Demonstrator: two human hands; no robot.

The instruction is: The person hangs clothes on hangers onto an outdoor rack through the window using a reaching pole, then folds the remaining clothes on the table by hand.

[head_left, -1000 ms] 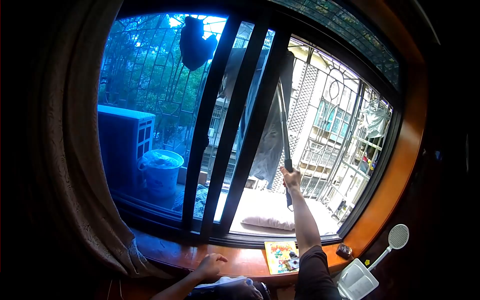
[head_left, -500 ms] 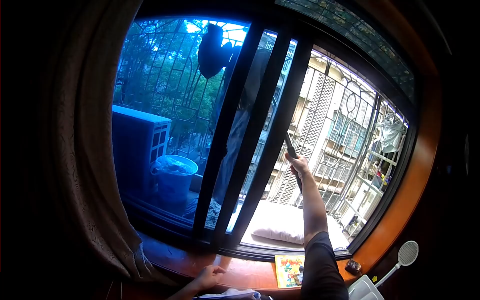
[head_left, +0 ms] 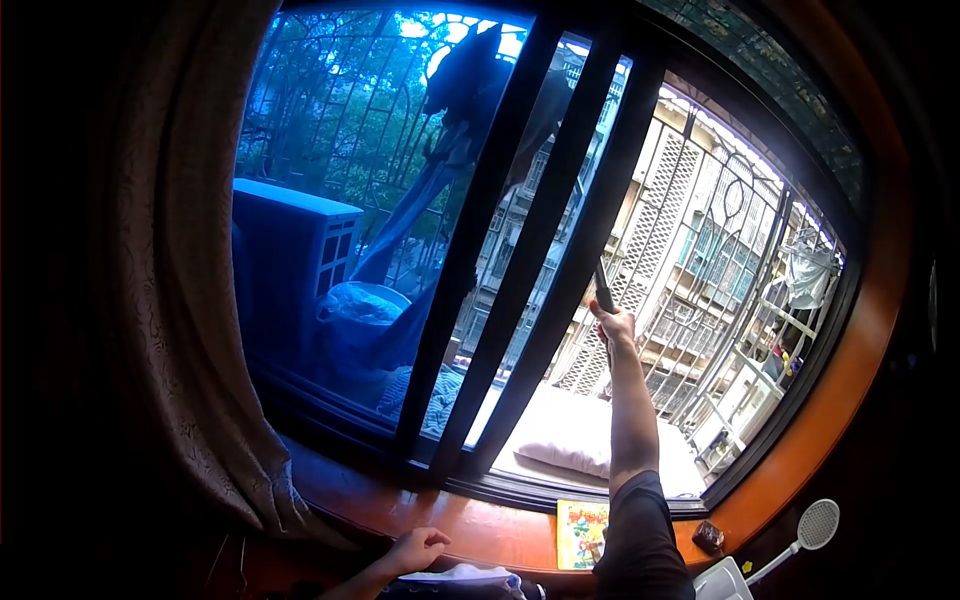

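My right hand [head_left: 614, 323] reaches out through the window opening, fingers wrapped round the dark handle of a pole [head_left: 604, 292]. The pole's far end is hidden behind the window frame [head_left: 570, 300]. Through the blue-tinted pane, a dark garment [head_left: 470, 85] and long trouser-like cloth [head_left: 400, 235] hang outside; I cannot tell whether the pole touches them. My left hand [head_left: 415, 550] is low beside the reddish sill [head_left: 480, 525], fingers loosely curled and holding nothing. White and dark cloth [head_left: 465, 578] lies just below it.
Behind the tinted pane stand an air-conditioner unit [head_left: 285, 250] and a bucket [head_left: 365, 300]. A pillow-like cushion [head_left: 565, 450] lies outside, before a metal grille [head_left: 700, 230]. A yellow packet [head_left: 580, 535] and small dark object [head_left: 708, 537] rest on the sill. A curtain [head_left: 190, 300] hangs left.
The dark garment and long cloth have swung left behind the tinted pane, now partly across the bucket. My left hand's fingers have curled more. The view has shifted slightly.
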